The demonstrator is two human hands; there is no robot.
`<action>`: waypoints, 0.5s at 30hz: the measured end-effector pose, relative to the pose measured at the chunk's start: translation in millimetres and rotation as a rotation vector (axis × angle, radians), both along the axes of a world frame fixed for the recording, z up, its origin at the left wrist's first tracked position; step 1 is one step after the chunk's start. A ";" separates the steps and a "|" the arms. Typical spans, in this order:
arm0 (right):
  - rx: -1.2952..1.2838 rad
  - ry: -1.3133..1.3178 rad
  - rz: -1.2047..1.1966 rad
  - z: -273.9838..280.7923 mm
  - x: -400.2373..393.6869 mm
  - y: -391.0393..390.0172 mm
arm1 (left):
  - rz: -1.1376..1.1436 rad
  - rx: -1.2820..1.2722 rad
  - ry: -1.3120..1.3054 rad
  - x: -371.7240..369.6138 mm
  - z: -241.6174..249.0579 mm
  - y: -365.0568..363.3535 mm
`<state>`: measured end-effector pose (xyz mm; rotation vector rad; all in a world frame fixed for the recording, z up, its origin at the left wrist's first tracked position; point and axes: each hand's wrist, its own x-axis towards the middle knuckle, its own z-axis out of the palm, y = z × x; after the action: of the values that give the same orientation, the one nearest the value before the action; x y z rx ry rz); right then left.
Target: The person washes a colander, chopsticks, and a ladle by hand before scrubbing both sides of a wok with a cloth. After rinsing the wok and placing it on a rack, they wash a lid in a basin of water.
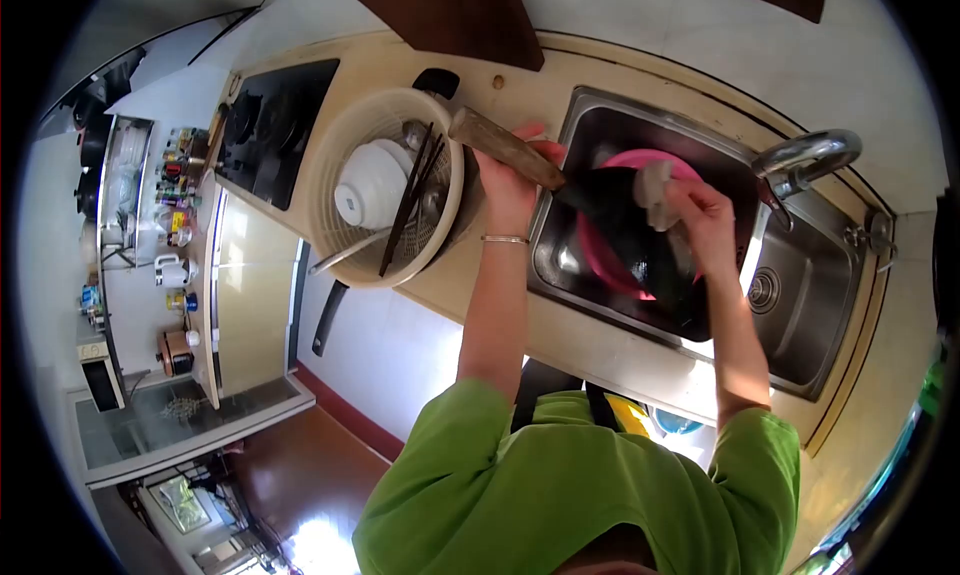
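My left hand (515,175) is wrapped round the wooden handle (507,149) of a dark wok (622,215). The wok is tilted over a pink basin (602,260) in the left bowl of the steel sink. A pale cloth (656,195) is pinched in my right hand (701,220), against the wok's dark surface. The wok covers part of the basin.
Left of the sink, a cream basket (323,175) holds white bowls (372,188), dark chopsticks (408,203) and metal utensils. A faucet (810,158) stands behind the right sink bowl (805,310). The black stove (275,125) lies farther left.
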<state>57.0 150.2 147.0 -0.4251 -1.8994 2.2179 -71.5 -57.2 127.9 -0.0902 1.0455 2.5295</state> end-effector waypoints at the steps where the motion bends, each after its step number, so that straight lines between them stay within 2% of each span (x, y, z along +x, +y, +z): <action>1: 0.023 0.036 -0.059 11.8 -1.9 -16.6 | -0.016 0.009 0.004 -2.2 3.1 1.6; 3: -0.039 0.080 -0.119 29.8 -14.4 -47.0 | -0.271 0.146 0.070 -12.7 8.8 6.8; 4: -0.004 0.142 -0.172 48.1 -23.9 -64.1 | -0.290 0.155 0.075 -14.9 11.9 13.3; 5: -0.105 0.148 -0.187 55.9 -34.9 -78.5 | -0.217 0.211 -0.031 -15.8 14.7 24.5; 6: -0.091 0.222 -0.229 55.1 -50.0 -91.4 | -0.145 0.266 -0.139 -16.8 18.5 35.6; 8: 0.102 0.396 -0.266 63.6 -75.9 -112.6 | -0.146 0.354 -0.065 -13.2 23.8 47.1; 9: 0.117 0.397 -0.284 66.7 -85.8 -121.3 | -0.125 0.433 0.007 -11.1 23.3 55.2; 10: 0.369 0.415 -0.404 68.1 -95.1 -128.4 | -0.197 1.240 -0.277 -8.9 12.2 73.7; 11: 0.623 0.419 -0.517 66.4 -101.5 -131.0 | -0.208 1.249 -0.292 -11.2 13.3 74.5; 12: 0.753 0.488 -0.539 60.0 -107.2 -126.9 | -0.183 1.056 -0.246 -11.6 13.3 73.7; 15: 0.800 0.360 -0.440 49.2 -98.2 -114.2 | -0.126 0.466 -0.094 -15.1 15.2 69.3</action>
<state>-41.3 36.0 196.2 -0.2418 -2.0304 1.0551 -86.6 12.1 143.1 -0.0110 0.3940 2.5531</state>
